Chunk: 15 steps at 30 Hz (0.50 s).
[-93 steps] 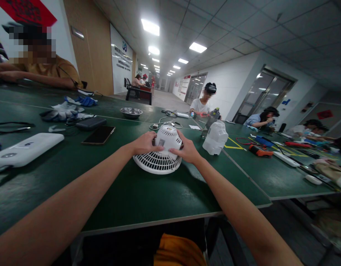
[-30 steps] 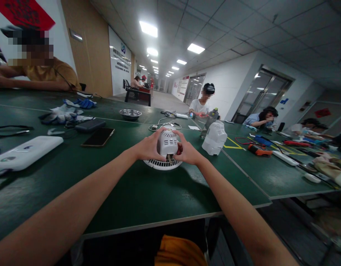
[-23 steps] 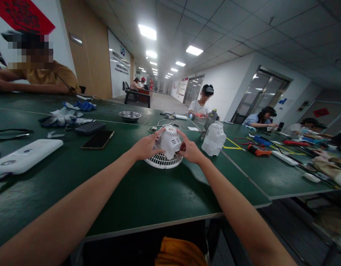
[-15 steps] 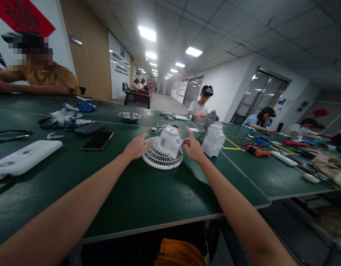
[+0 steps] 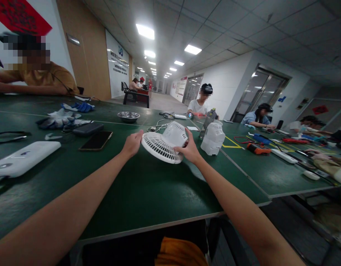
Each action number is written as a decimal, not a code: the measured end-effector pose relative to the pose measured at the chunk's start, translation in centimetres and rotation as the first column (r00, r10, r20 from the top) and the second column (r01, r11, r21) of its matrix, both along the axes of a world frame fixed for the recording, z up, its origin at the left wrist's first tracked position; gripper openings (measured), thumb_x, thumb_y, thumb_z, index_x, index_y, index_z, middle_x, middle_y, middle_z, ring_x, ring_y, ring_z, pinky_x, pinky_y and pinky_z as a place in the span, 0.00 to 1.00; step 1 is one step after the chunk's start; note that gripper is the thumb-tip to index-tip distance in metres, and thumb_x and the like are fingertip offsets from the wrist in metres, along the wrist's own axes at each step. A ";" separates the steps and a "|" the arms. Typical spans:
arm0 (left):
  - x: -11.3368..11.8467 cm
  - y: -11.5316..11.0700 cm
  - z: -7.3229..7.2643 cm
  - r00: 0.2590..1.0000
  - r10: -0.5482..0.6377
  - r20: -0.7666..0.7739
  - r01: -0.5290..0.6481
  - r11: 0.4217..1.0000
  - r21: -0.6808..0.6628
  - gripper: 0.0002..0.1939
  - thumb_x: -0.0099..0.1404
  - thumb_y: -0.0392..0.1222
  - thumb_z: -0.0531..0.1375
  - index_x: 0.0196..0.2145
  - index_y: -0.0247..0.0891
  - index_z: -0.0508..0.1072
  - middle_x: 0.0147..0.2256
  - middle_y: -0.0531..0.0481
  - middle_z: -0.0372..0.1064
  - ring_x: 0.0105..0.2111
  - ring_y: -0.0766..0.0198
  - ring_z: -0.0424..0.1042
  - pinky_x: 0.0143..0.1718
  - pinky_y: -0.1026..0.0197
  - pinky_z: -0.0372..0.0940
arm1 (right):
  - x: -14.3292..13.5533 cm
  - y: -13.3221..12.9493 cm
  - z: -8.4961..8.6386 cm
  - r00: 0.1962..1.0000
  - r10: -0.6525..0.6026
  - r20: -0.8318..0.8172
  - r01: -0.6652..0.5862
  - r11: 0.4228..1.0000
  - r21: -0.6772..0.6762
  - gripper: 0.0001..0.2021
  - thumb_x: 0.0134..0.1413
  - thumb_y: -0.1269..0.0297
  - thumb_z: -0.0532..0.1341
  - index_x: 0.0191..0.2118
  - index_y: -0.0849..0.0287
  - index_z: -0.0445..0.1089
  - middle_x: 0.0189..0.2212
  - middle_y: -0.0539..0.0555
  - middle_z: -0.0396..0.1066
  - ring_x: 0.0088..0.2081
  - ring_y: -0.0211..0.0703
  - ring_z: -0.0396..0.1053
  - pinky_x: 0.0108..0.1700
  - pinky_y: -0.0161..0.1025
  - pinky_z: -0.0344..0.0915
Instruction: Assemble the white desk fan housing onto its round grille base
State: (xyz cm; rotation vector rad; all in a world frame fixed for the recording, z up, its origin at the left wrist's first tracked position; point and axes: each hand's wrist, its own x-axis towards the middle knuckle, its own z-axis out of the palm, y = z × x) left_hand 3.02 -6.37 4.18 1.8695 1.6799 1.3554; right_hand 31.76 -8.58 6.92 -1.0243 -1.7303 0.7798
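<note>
A white fan head point(image 5: 159, 146), with a round slatted grille and a motor housing on its back, is tilted above the green table. My left hand point(image 5: 132, 144) is closed at the left rim of the grille, fingers pinched together. On the other side my right hand point(image 5: 190, 148) grips the motor housing, thumb in front and fingers behind it. A white plastic fan base point(image 5: 213, 138) stands upright just right of my right hand. Behind that base is a clear bottle point(image 5: 208, 122).
Left on the green table point(image 5: 126, 207) lie a phone point(image 5: 96, 140), a dark case point(image 5: 88, 128), gloves point(image 5: 58, 120) and a white power bank point(image 5: 24, 159). A metal bowl point(image 5: 128, 116) sits farther back. An orange multimeter point(image 5: 258, 149) lies at right. Several people sit around.
The fan head has gone from lying flat to tilted, its left side raised. My left hand has closed at the rim, and my right hand has taken hold of the housing.
</note>
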 end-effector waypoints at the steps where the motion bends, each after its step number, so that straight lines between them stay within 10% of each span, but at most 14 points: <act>1: 0.1 -0.1 0.3 0.998 0.010 0.056 -0.016 0.992 0.124 0.29 0.71 0.60 0.40 0.27 0.39 0.69 0.31 0.44 0.72 0.35 0.54 0.71 0.40 0.57 0.63 | 0.0 0.1 0.0 0.994 -0.004 -0.110 -0.003 0.998 -0.064 0.58 0.38 0.58 0.73 0.70 0.47 0.36 0.48 0.54 0.71 0.43 0.49 0.72 0.48 0.50 0.69; 4: 0.7 -0.1 0.6 0.984 0.003 0.178 -0.062 0.943 0.327 0.20 0.71 0.56 0.47 0.41 0.38 0.69 0.41 0.44 0.71 0.42 0.58 0.70 0.46 0.57 0.64 | -0.5 0.2 -0.4 0.936 -0.012 -0.352 -0.078 0.967 -0.241 0.49 0.47 0.53 0.67 0.69 0.46 0.36 0.42 0.51 0.72 0.36 0.45 0.73 0.40 0.46 0.71; 10: 1.6 -0.3 0.1 0.853 -0.155 0.497 0.133 0.988 0.080 0.20 0.61 0.51 0.63 0.45 0.33 0.73 0.36 0.44 0.76 0.35 0.57 0.77 0.40 0.53 0.71 | -1.6 -0.1 -1.5 0.873 0.227 -0.431 -0.423 0.793 -0.439 0.27 0.58 0.40 0.51 0.52 0.56 0.66 0.36 0.55 0.74 0.38 0.49 0.73 0.38 0.48 0.72; 15: 2.4 -1.9 1.2 0.869 -0.078 0.488 0.062 0.997 0.050 0.15 0.58 0.48 0.67 0.34 0.31 0.78 0.29 0.43 0.78 0.30 0.54 0.78 0.33 0.54 0.73 | -1.1 -0.1 -1.7 0.910 0.332 -0.248 -0.401 0.854 -0.331 0.28 0.59 0.37 0.47 0.46 0.55 0.69 0.32 0.57 0.74 0.37 0.53 0.73 0.36 0.51 0.72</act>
